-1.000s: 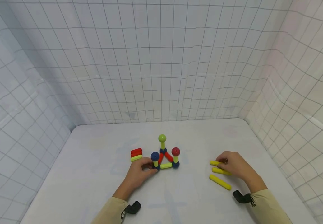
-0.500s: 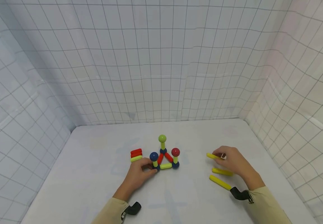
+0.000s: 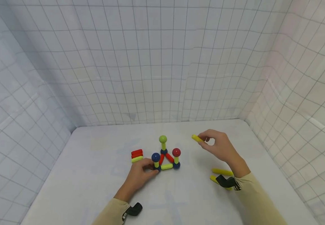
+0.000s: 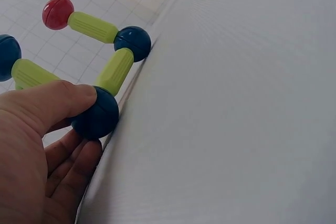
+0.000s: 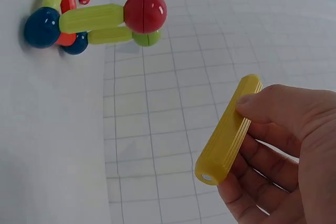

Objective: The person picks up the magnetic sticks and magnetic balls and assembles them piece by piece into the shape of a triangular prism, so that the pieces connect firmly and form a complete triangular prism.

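A triangular frame of rods and balls stands on the white table: red rods and a lime rod join dark blue base balls. Lime uprights carry a dark blue ball, a red ball and a green ball. My left hand pinches the front-left base ball between thumb and fingers. Raised above the table to the right of the frame, my right hand holds a long yellow rod between thumb and fingers, with a metal disc showing in its near end.
Two more yellow rods lie under the right forearm, partly covered by the black strap piece. Short red rods and a lime rod sit left of the frame. Grid-patterned cloth walls enclose the table's back and sides.
My right hand has picked one yellow rod up off the table and carried it up and leftward, toward the frame. The left hand stays on its base ball.
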`<state>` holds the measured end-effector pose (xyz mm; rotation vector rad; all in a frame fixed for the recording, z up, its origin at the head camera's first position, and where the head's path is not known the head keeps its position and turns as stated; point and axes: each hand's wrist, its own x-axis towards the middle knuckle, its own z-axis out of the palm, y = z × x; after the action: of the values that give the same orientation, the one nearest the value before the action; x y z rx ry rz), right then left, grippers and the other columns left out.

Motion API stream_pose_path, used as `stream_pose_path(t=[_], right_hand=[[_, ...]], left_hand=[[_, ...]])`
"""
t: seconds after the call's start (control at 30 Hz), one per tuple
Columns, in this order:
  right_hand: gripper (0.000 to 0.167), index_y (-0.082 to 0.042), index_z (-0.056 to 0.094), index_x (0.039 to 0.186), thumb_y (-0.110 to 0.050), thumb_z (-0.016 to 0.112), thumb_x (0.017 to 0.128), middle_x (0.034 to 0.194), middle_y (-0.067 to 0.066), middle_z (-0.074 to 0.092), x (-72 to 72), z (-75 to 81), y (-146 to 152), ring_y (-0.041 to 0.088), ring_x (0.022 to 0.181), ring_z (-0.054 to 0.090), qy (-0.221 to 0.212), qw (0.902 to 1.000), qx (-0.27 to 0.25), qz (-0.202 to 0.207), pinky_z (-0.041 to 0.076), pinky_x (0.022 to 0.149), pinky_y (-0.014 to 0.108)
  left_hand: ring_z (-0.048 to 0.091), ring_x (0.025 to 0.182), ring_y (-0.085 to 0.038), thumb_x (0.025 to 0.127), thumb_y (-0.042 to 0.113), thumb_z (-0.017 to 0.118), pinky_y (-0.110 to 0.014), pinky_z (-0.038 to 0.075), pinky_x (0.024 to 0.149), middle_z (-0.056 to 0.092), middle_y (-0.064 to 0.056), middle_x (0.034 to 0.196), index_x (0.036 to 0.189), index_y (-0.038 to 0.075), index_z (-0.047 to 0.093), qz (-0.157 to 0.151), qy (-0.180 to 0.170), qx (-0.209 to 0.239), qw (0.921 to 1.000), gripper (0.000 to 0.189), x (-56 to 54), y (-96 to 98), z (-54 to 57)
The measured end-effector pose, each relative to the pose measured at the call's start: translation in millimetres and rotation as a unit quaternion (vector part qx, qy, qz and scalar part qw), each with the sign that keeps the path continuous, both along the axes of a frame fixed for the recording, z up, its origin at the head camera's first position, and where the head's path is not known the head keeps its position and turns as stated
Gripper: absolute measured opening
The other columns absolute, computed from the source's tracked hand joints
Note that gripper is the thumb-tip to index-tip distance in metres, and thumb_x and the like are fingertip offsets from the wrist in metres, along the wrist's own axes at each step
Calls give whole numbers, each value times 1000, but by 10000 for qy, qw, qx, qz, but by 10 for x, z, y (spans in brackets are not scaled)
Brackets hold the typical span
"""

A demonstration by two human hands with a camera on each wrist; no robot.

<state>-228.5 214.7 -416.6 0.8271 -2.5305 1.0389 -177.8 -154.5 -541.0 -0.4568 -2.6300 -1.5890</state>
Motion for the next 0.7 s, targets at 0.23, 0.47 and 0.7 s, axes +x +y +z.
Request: stream_pose_path(t=[0.23, 0.47, 0.7], right_hand=[[22, -11, 80, 113, -3, 84, 93, 107, -6, 77, -108, 89, -291, 20, 92, 68, 8, 9991, -297, 312, 59, 83, 38], [22, -7, 78, 114, -1, 83, 93, 107, -3, 76, -169, 115, -593, 17, 91, 66, -247, 9937, -871, 661, 61, 86, 45], [23, -7, 78, 116, -4, 84, 94, 107, -3, 76, -159, 133, -903, 18, 93, 67, -308, 9875, -1157, 1021, 61, 91, 48]], left_hand=[[70, 96, -13, 90, 7, 90, -37, 60, 96, 73, 10, 104, 108, 19, 81, 4, -14, 38, 10000, 24, -7, -7, -9], [70, 96, -13, 90, 9, 90, -35, 60, 94, 73, 10, 103, 109, 19, 81, 26, -74, -7, 10000, 23, -12, -14, -19], [71, 94, -14, 89, 5, 89, -33, 60, 93, 73, 8, 102, 110, 17, 81, -45, -46, 201, 9998, 25, -26, -1, -39]])
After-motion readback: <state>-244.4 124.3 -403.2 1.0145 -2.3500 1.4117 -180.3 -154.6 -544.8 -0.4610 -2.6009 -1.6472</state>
